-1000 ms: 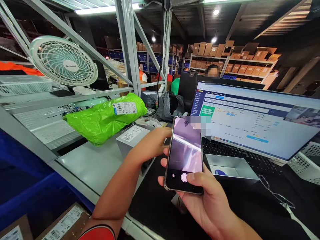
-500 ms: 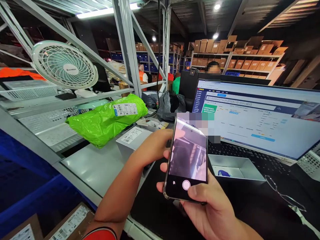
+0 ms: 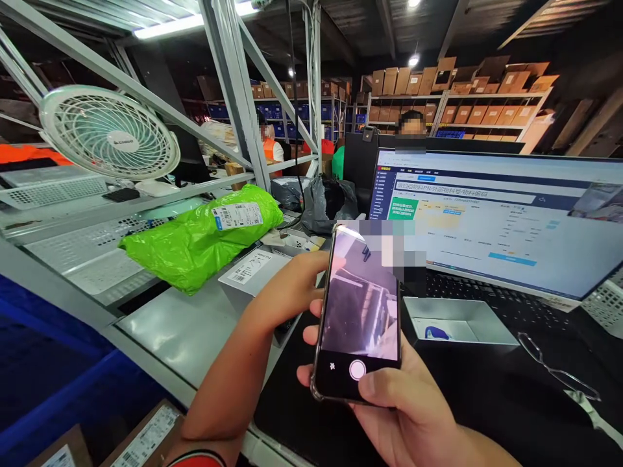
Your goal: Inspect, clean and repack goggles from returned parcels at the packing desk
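My right hand (image 3: pixel 409 405) is wrapped round a smartphone (image 3: pixel 361 298) in a clear case, tilted up above the desk. Its thumb lies beside the round shutter button of a camera screen, which displays a dark object and part of a hand. Behind the phone, my left hand (image 3: pixel 314 269) shows only its wrist and back; the fingers and anything in them are hidden. To the left of that wrist stands a grey box (image 3: pixel 250 275) with a label. Right of the phone lies an open grey box tray (image 3: pixel 460 321) with a small blue item (image 3: pixel 437 333) in it.
A monitor (image 3: pixel 491 214) stands at the right, above a black keyboard (image 3: pixel 457 283). Eyeglasses (image 3: pixel 559 370) lie on the black mat. A green plastic parcel (image 3: pixel 204 237) rests at the left, below a fan (image 3: pixel 111 133) and a metal frame post (image 3: pixel 238 91). Two people are in the background.
The view has shifted slightly, and the phone appears a little lower and more to the left. The picture on its screen has changed. My right hand keeps its grip.
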The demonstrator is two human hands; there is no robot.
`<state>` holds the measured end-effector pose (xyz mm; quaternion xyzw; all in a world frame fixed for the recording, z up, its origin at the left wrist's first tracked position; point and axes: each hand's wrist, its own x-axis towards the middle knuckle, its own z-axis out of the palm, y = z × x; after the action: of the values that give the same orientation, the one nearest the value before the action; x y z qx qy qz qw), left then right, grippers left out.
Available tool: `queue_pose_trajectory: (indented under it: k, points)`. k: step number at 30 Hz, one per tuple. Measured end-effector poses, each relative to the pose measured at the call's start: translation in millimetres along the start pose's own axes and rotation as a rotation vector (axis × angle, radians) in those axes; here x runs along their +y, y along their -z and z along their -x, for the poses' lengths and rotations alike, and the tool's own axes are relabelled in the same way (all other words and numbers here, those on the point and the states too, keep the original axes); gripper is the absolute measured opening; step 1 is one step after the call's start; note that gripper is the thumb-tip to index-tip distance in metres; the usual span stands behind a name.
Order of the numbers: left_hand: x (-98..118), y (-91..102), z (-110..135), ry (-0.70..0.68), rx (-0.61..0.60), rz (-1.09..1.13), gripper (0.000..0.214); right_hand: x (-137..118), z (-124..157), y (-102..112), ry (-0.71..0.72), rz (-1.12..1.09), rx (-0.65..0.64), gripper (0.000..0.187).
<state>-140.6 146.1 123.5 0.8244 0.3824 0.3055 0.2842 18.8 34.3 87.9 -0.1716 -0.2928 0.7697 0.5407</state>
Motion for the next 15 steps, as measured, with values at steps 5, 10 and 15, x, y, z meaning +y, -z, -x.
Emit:
queue_pose_trajectory:
  k: [5, 10, 15]
  points:
    - [0.6, 0.6, -1.2, 0.040, -0.004, -0.011, 0.014, 1.1, -0.2, 1.3, -0.003, -0.015, -0.010, 0.057]
    - [-1.5, 0.9, -2.2, 0.031, -0.029, -0.022, 0.013, 2.0, 0.9, 2.6, -0.016, -0.021, -0.025, 0.057]
    - [-6.2, -0.2, -2.4, -0.010, -0.018, -0.023, 0.012, 2.4, -0.5, 3.8, -0.017, -0.027, -0.033, 0.057]
